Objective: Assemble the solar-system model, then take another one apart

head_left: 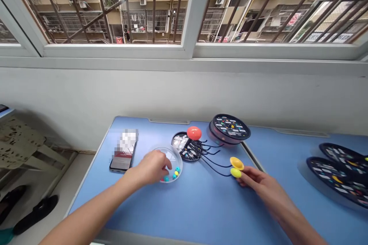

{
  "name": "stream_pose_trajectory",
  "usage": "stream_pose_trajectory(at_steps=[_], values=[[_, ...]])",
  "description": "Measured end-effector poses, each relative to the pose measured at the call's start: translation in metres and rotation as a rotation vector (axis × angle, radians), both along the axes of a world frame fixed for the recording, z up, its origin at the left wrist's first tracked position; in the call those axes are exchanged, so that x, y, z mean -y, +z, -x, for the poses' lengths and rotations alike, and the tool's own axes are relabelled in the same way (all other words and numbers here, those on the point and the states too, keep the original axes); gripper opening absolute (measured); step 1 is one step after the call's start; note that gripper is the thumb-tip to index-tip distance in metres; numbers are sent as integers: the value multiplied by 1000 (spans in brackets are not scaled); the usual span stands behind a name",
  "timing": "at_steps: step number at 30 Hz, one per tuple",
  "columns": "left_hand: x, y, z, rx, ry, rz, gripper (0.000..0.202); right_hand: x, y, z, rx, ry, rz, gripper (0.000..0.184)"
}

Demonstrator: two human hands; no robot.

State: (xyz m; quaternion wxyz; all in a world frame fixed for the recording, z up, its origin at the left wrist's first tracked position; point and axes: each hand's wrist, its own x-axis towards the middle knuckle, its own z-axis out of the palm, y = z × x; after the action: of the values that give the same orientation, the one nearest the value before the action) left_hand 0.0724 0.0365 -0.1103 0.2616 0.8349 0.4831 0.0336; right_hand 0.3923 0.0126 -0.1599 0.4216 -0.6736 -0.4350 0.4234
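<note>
Head view: right hand [260, 187] pinches yellow ball [235, 173] at fingertips; left hand [153, 167] curled over bead dish [174, 154], grip unclear.

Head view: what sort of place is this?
Probably a home flat: a blue desk under a white-framed barred window facing apartment blocks, dark slippers on the floor. The right hand holds a yellow ringed ball.

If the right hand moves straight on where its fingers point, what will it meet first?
The right hand holds the yellow ringed ball; straight past it lie the black wires first, then probably the round black base, though depth is unclear.
</note>
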Motion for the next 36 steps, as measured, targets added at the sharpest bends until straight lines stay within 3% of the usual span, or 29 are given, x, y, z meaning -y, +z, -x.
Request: stream_pose_trajectory(at_steps=[5,11,19,25,27,31,36], values=[[-8,-10,-13,-78,-80,81,27,15,0,-5,-11,-58,52,31],[-21,-7,-12,-76,5,6,31,20,-4,-4,28,-100,4,32],[-29,-19,-34,72,-65,79,23,18,-11,3,89,-155,-9,32],[-29,-16,-18,292,18,208,19,25,-7,4,90,-145,-42,32],[-23,-12,-10,514,90,367,19,29,-3,7,112,-153,-67,32],[-1,-8,-16,1146,279,944,27,49,14,20,274,-146,-160,32],[36,-9,-66,1322,322,1223,34,69,45,48,438,123,-548,16]])
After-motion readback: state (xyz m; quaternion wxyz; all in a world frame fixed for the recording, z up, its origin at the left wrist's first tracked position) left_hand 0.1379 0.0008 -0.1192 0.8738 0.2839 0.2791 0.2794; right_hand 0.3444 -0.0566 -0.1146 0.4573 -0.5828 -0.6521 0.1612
